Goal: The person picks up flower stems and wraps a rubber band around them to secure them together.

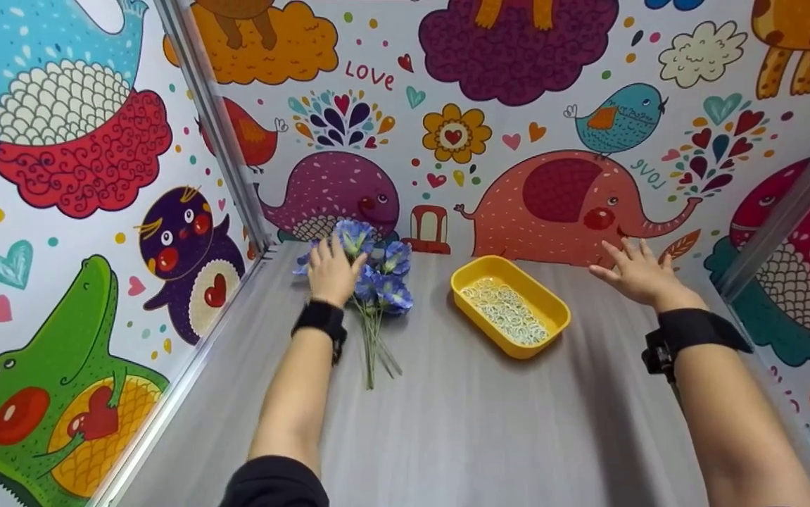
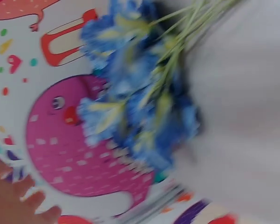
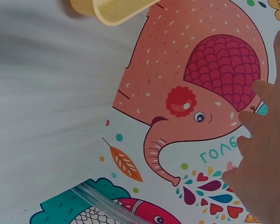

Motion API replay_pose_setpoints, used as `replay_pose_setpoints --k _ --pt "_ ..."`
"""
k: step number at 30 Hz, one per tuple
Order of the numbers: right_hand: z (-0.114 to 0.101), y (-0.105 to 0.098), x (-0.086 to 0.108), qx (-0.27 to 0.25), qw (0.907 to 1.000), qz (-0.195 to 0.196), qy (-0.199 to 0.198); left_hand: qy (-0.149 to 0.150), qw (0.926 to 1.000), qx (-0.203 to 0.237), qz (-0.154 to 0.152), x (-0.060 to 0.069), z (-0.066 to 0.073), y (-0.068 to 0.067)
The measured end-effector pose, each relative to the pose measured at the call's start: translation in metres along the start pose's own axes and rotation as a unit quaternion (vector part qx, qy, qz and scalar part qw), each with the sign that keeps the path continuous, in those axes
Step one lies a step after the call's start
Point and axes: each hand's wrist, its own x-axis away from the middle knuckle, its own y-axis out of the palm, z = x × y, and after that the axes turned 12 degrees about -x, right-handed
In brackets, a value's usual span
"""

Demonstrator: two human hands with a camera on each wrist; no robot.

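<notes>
A bunch of blue artificial flowers [image 1: 387,282] with thin green stems lies at the back left of the table, blooms toward the wall. My left hand [image 1: 332,273] is over the left side of the blooms, fingers spread; in the left wrist view it shows at the lower left corner, apart from the flowers [image 2: 130,79]. My right hand [image 1: 635,273] hovers at the right with its fingers spread and holds nothing. Between the hands sits a yellow tub [image 1: 471,313] with many small pale rings [image 1: 507,310] in it. Only the tub's corner [image 3: 109,16] shows in the right wrist view.
The grey table [image 1: 447,422] is bordered by walls printed with cartoon animals [image 1: 552,211] at the back and both sides. A metal corner strip [image 1: 229,134] stands at the back left, another [image 1: 785,218] at the right. Both wrists wear black straps [image 1: 704,329] with cameras.
</notes>
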Motion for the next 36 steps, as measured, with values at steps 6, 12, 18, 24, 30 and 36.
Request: replay_pose_setpoints --k 6,12,18,24,30,36 --pt "0.008 0.009 -0.001 -0.011 0.9999 -0.009 0.004 -0.134 0.9855 0.104 0.015 0.026 -0.01 0.063" --pt "0.009 0.009 -0.003 -0.017 0.9998 -0.003 0.002 -0.209 0.9511 0.207 -0.094 0.039 -0.005 0.095" --pt "0.008 0.006 -0.004 -0.003 1.0 -0.004 0.005 -0.21 0.9432 0.199 -0.163 0.042 0.002 0.111" --pt "0.006 0.005 -0.007 -0.003 1.0 -0.005 0.002 -0.213 0.9318 0.242 -0.167 0.042 -0.002 0.119" --pt "0.012 0.009 -0.007 -0.008 1.0 -0.005 0.002 -0.201 0.94 0.214 -0.173 0.042 0.0 0.129" --pt "0.017 0.013 -0.007 -0.003 1.0 -0.003 -0.001 -0.173 0.9515 0.209 -0.145 0.025 -0.018 0.18"
